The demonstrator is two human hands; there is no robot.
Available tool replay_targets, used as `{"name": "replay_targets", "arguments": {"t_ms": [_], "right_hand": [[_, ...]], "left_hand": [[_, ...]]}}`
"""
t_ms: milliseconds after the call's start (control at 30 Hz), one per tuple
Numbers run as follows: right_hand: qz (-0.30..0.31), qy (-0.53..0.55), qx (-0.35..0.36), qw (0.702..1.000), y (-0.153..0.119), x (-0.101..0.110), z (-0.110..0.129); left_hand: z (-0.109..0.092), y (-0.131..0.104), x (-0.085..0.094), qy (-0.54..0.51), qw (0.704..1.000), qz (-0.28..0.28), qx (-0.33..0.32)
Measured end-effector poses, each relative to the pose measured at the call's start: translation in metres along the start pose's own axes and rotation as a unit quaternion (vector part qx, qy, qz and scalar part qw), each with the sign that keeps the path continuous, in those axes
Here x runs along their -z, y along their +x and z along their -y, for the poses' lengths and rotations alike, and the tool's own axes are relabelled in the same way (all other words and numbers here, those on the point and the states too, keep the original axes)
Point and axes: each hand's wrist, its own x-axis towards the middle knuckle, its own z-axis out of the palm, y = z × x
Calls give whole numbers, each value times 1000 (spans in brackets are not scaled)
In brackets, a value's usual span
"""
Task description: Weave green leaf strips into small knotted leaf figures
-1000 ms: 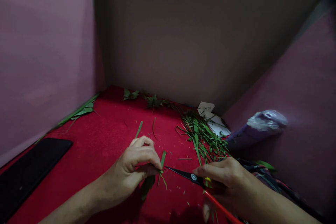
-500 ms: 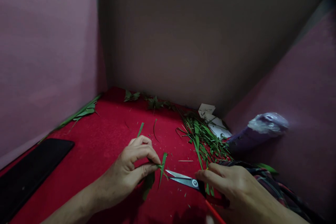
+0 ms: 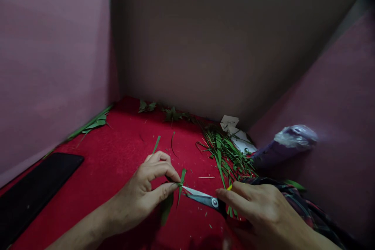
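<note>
Between thumb and forefinger, my left hand (image 3: 154,181) pinches a green leaf strip (image 3: 182,177), which looks folded or knotted near the fingertips. A wider dark green leaf (image 3: 166,207) hangs below that hand, and another strip end shows behind its knuckles. My right hand (image 3: 258,203) grips a pair of scissors (image 3: 205,198) with dark handles, partly hidden by the fingers. The scissor blades point left and are slightly apart, their tips touching or very close to the strip at my left fingertips. A bit of yellow shows by my right forefinger.
A pile of cut green strips (image 3: 225,156) lies right of centre on the red cloth (image 3: 117,156), beside white paper (image 3: 241,140). A purple plastic-covered roll (image 3: 284,146) leans at right. A thin stick (image 3: 206,177) lies mid-cloth. A black flat object (image 3: 38,195) lies left; leaves (image 3: 95,124) edge the wall.
The scissors have moved slightly left and up, bringing the tips to the strip, and the blades have closed somewhat. My left hand has barely moved.
</note>
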Motion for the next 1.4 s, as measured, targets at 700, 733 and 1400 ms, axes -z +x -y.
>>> {"name": "replay_targets", "arguments": {"t_ms": [700,733,1400], "right_hand": [[-33,11,7,999,4,1,1],[-35,11,7,999,5,1,1],[-41,10,25,999,8,0,0]], "left_hand": [[-3,-1,0,-3,1000,4,12],[-3,-1,1,-3,1000,6,14],[1,0,-1,-11,1000,-3,15]]}}
